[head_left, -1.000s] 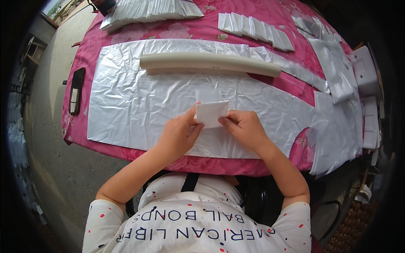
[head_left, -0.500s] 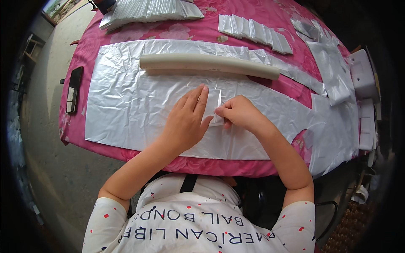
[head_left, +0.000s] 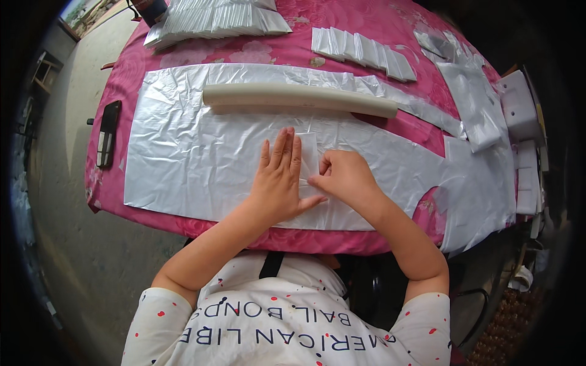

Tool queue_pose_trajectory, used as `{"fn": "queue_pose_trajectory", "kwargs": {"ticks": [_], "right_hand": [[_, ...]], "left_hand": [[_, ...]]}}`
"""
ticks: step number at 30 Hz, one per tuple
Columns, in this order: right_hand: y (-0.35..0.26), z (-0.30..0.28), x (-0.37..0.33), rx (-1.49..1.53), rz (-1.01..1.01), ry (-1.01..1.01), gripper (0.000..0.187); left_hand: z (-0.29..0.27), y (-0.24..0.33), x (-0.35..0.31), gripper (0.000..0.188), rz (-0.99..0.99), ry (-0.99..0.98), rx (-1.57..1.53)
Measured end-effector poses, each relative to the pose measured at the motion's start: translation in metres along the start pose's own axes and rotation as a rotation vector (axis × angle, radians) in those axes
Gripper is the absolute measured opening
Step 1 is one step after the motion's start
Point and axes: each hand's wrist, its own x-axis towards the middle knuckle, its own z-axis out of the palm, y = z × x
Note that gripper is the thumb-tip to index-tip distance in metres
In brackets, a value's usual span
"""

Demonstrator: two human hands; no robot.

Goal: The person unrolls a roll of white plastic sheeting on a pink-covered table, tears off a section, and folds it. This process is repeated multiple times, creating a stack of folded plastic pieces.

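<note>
A small folded piece of clear plastic film [head_left: 309,146] lies on a large silvery plastic sheet [head_left: 171,152]. My left hand [head_left: 278,177] is laid flat over this folded piece, its fingers stretched away from me and its thumb out to the right. Beside the piece's right edge, my right hand [head_left: 345,177] has its fingers curled in, with the thumb tip touching down near that edge. Whether any film is caught between those fingers is hidden. A long beige tube [head_left: 299,100] rests across the sheet beyond both hands.
Stacks of folded clear film [head_left: 220,21] stand at the far left, and a fanned row of folded pieces [head_left: 363,53] at the far right. Loose plastic [head_left: 473,104] covers the table's right side. A black phone-like device [head_left: 108,134] lies on the pink cloth [head_left: 329,241].
The raised flap of film now lies down flat. My left hand has spread over the folded piece, while my right fingers have curled in beside its edge.
</note>
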Motion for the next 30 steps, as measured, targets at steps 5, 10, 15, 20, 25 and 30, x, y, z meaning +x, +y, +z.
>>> {"fn": "queue_pose_trajectory", "kwargs": {"ticks": [5,10,15,20,25,30], "right_hand": [[0.016,-0.011,-0.005,-0.212,-0.092,0.118,0.024],[-0.009,0.020,0.019,-0.158,-0.651,0.359,0.043],[-0.032,0.072,0.020,-0.095,-0.622,0.228,0.050],[-0.081,0.128,-0.021,0.135,-0.725,-0.002,0.053],[-0.104,0.166,-0.054,0.244,-0.840,-0.306,0.053],[-0.097,0.132,-0.051,0.065,-1.101,-0.005,0.042]], "left_hand": [[-0.018,-0.007,-0.033,0.094,-0.023,0.211,-0.197],[-0.053,-0.012,-0.113,0.026,-0.392,-0.205,-1.209],[-0.055,-0.010,-0.180,0.029,-0.848,-0.450,-1.154],[-0.039,-0.007,-0.203,0.024,-1.107,0.102,-1.541],[-0.051,-0.009,-0.198,0.014,-1.203,0.228,-1.551],[-0.077,-0.015,-0.186,0.012,-0.739,-0.100,-0.650]]}}
